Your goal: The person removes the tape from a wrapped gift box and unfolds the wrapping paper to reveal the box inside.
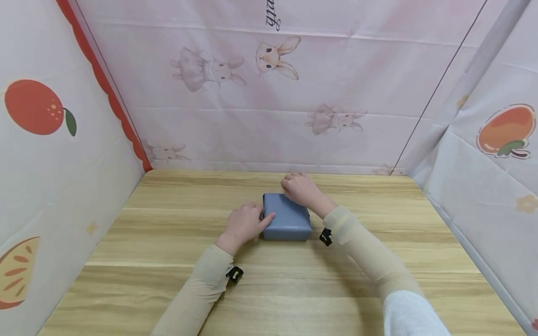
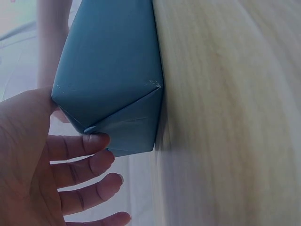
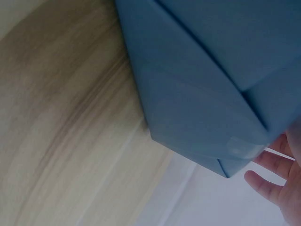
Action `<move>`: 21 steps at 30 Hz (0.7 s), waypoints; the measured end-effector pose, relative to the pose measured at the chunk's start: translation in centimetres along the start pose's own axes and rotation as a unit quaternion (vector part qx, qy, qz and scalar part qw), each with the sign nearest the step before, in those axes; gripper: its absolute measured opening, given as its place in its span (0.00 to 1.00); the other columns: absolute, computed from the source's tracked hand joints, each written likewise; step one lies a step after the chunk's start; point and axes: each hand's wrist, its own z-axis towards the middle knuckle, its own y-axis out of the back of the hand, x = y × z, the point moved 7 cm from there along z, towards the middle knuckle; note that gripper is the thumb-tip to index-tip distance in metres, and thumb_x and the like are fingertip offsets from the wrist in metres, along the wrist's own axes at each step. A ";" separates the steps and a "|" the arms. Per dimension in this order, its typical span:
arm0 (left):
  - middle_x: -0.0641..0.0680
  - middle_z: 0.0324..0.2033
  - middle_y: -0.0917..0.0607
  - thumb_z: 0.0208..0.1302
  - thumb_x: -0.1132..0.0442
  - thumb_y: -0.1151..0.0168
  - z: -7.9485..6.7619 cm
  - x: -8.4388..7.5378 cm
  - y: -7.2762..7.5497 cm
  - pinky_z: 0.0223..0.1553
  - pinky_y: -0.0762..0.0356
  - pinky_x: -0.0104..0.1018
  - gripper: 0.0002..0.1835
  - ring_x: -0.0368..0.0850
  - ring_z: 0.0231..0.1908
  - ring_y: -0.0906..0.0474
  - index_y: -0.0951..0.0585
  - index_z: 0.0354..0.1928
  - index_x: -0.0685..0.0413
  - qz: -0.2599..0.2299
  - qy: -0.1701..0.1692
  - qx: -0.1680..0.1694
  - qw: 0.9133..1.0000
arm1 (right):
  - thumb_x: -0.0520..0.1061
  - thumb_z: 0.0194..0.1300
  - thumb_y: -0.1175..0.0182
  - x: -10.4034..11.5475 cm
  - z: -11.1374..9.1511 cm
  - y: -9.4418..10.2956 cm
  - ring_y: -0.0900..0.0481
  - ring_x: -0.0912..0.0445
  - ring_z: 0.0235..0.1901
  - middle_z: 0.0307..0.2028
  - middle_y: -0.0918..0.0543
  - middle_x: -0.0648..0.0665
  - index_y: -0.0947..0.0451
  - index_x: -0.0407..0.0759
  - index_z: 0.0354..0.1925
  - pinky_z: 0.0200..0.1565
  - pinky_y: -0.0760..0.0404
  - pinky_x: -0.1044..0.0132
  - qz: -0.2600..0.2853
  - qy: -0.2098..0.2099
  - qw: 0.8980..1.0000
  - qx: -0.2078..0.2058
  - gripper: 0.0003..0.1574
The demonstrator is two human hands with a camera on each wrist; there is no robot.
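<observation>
A small box wrapped in plain blue paper (image 1: 286,219) sits on the wooden table. My left hand (image 1: 244,223) holds its left end, thumb laid over the top edge and index fingertip against the folded paper (image 2: 127,127). The other fingers of that hand (image 2: 87,190) spread loosely below, apart from the paper. Over the far right corner of the box, my right hand (image 1: 303,190) grips the far edge with bent fingers. In the right wrist view, the fingers (image 3: 268,186) show past the corner of the folded end (image 3: 202,103); the thumb is mostly hidden.
Wood-grain tabletop (image 1: 168,284) surrounds the box. A pink cloth printed with rabbits (image 1: 252,135) hangs behind the table's far edge, and fruit-printed cloths stand at the left (image 1: 46,182) and right (image 1: 483,186). Small black wrist cameras (image 1: 235,274) sit on both sleeves.
</observation>
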 end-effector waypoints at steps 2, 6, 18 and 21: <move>0.47 0.20 0.26 0.69 0.35 0.52 0.0 0.0 0.0 0.19 0.37 0.33 0.26 0.41 0.21 0.31 0.24 0.25 0.48 -0.001 -0.003 -0.003 1.000 | 0.41 0.65 0.40 -0.2 0.1 -0.3 0.19 0.50 0.34 0.30 0.17 0.47 0.19 0.44 0.31 0.40 0.22 0.54 0.007 -0.004 1.000 0.002 0.06; 0.47 0.20 0.26 0.69 0.35 0.51 0.0 0.0 0.0 0.18 0.37 0.32 0.26 0.41 0.20 0.31 0.24 0.25 0.47 -0.003 -0.005 -0.008 1.000 | 0.40 0.66 0.40 -0.4 0.3 -0.6 0.20 0.50 0.32 0.29 0.17 0.46 0.19 0.44 0.30 0.38 0.21 0.54 0.026 -0.015 1.000 0.003 0.07; 0.47 0.18 0.27 0.68 0.36 0.50 0.0 0.0 0.1 0.17 0.38 0.33 0.26 0.41 0.19 0.32 0.26 0.22 0.47 -0.004 -0.006 -0.016 1.000 | 0.39 0.64 0.39 -1.3 0.2 -0.7 0.18 0.52 0.30 0.32 0.15 0.45 0.16 0.42 0.34 0.37 0.19 0.58 0.080 -0.039 0.996 -0.001 0.04; 0.47 0.18 0.27 0.69 0.36 0.51 -0.1 0.0 0.1 0.17 0.38 0.33 0.26 0.41 0.18 0.32 0.27 0.22 0.47 -0.005 -0.005 -0.012 1.000 | 0.39 0.63 0.38 -1.4 0.0 -0.4 0.18 0.51 0.31 0.31 0.15 0.45 0.17 0.42 0.34 0.36 0.18 0.59 0.090 -0.048 0.995 -0.004 0.04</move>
